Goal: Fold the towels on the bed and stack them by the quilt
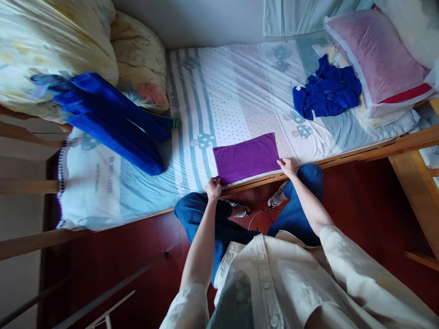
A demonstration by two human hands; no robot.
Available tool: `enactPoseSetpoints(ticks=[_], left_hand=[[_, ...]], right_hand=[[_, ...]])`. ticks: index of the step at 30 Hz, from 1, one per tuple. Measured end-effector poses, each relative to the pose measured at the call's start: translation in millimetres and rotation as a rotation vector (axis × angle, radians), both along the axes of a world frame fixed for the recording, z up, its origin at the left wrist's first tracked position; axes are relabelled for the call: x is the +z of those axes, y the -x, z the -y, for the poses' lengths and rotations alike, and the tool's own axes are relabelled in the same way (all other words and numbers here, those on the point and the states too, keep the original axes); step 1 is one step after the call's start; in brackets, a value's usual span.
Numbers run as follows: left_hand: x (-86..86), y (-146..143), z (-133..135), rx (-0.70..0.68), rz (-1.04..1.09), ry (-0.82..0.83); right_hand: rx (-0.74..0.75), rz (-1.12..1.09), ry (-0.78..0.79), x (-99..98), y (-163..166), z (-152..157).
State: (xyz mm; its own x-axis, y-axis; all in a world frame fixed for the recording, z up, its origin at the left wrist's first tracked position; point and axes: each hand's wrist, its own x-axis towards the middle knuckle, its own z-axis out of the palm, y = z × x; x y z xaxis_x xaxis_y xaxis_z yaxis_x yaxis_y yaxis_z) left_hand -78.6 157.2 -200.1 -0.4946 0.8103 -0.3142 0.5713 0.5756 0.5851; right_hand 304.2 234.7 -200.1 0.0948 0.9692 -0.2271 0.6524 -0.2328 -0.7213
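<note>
A purple cloth [246, 157], flat and roughly rectangular, lies at the near edge of the bed. My left hand [213, 188] pinches its near left corner. At the near right corner, my right hand [286, 166] has its fingers closed on the same cloth. Both hands rest close to the wooden bed rail. The cloth looks smooth between them, its far edge slanting up to the right. Whether it is a single layer or folded, I cannot tell.
The bed's patterned sheet [226, 100] spreads beneath. Blue garments [113, 119] hang and lie at the left by large stuffed bags [140, 59]. A crumpled blue garment [327, 89] sits right, beside a pink pillow [380, 50]. A wooden rail [343, 157] borders the bed.
</note>
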Motion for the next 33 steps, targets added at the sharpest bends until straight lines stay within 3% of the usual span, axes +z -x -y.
enactPoseSetpoints(ticks=[24,28,33], left_hand=[[11.7,-4,4,-0.022,0.032,-0.052],[20.3,-6,15,-0.17,-0.147,-0.188],[24.5,-22,21,-0.6,-0.2,-0.238]], right_hand=[[-0.044,0.1,-0.026,-8.3,5,-2],[0.005,0.22,-0.2,4.9,7,15],[0.328,0.31,-0.328,19.8,15,41]])
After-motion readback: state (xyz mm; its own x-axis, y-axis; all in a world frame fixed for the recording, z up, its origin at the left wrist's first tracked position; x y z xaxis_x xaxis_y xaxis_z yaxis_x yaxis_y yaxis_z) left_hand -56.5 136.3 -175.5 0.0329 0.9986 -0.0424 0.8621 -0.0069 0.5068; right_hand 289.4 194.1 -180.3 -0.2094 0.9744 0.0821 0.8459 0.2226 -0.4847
